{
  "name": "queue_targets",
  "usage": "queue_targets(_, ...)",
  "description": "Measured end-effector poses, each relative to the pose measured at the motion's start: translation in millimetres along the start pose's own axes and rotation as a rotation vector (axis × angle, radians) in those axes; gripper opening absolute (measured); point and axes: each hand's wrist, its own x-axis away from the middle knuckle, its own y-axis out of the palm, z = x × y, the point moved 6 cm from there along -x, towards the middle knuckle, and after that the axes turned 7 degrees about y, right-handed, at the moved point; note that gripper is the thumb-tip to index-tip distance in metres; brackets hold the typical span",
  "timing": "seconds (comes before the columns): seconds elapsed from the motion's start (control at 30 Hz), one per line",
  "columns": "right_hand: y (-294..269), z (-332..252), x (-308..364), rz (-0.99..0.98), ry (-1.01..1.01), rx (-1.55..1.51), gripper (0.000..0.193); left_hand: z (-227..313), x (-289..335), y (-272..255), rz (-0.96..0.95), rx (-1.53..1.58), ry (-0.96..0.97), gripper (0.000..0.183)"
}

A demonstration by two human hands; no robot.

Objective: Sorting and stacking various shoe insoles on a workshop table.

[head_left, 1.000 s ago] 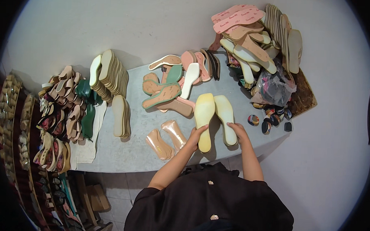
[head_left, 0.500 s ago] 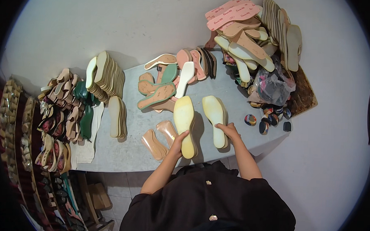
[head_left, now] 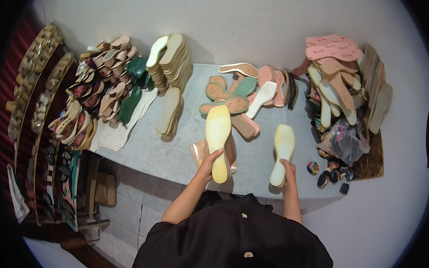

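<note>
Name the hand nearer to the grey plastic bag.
Right hand: it is left of the plastic bag, across a gap. The left hand is also left of the bag, but farther away.

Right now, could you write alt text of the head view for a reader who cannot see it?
A left hand grips layered yellow shoe soles and a right hand grips paler soles at a grey table. Behind lie loose mixed-colour soles, with stacked soles to the left and a heaped pile to the right.

Tan insoles (head_left: 198, 151) partly hidden
Soles (head_left: 218, 127) in the left hand (head_left: 208, 166) mask them; the lower edge crops the shirt (head_left: 234, 236).
</note>
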Motion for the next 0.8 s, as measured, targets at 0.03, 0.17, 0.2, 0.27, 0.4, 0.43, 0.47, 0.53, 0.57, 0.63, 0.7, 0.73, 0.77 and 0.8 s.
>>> queue_targets(0.03, 1, -5, 4, 0.007, 0.003, -0.031, 0.037, 12, 2, -8, 0.013, -0.022, 0.074, 0.049)
queue_targets(0.17, 25, -38, 30, -0.035, -0.071, -0.091, 0.037, 63, 9, -57, 0.036, -0.105, 0.292, 0.054)
queue_targets(0.2, 35, -46, 38, -0.041, -0.071, -0.089, 0.037, 78, 11, -65, 0.041, -0.105, 0.296, 0.054)
queue_targets(0.27, 64, -60, 57, -0.186, -0.052, -0.108, 0.058, 119, 20, -84, 0.132, -0.220, 0.459, 0.055)
queue_targets(0.4, 145, -68, 90, -0.360, -0.100, -0.144, 0.053, 185, 14, -143, 0.175, -0.229, 0.484, 0.057)
queue_targets(0.43, 166, -58, 89, -0.360, -0.103, -0.154, 0.053, 200, 9, -161, 0.171, -0.249, 0.498, 0.054)
queue_targets(0.47, 187, -43, 82, -0.353, -0.088, -0.217, 0.050, 216, 2, -177, 0.162, -0.255, 0.503, 0.054)
queue_targets(0.53, 239, -36, 91, -0.407, -0.074, -0.315, 0.051, 234, -16, -211, 0.187, -0.287, 0.301, 0.050)
queue_targets(0.57, 268, -35, 100, -0.431, -0.034, -0.306, 0.049, 240, -28, -225, 0.196, -0.347, 0.294, 0.048)
queue_targets(0.63, 319, -40, 121, -0.471, 0.022, -0.240, 0.045, 242, -55, -257, 0.195, -0.326, 0.219, 0.049)
queue_targets(0.7, 362, -30, 130, -0.522, 0.094, -0.256, 0.044, 233, -83, -275, 0.174, -0.244, 0.120, 0.048)
queue_targets(0.73, 378, -24, 133, -0.562, 0.107, -0.268, 0.043, 231, -94, -281, 0.164, -0.245, 0.115, 0.048)
queue_targets(0.77, 394, -24, 142, -0.591, 0.115, -0.286, 0.043, 227, -103, -284, 0.143, -0.202, 0.078, 0.048)
queue_targets(0.8, 407, -24, 150, -0.620, 0.122, -0.304, 0.043, 223, -112, -286, 0.121, -0.158, 0.041, 0.047)
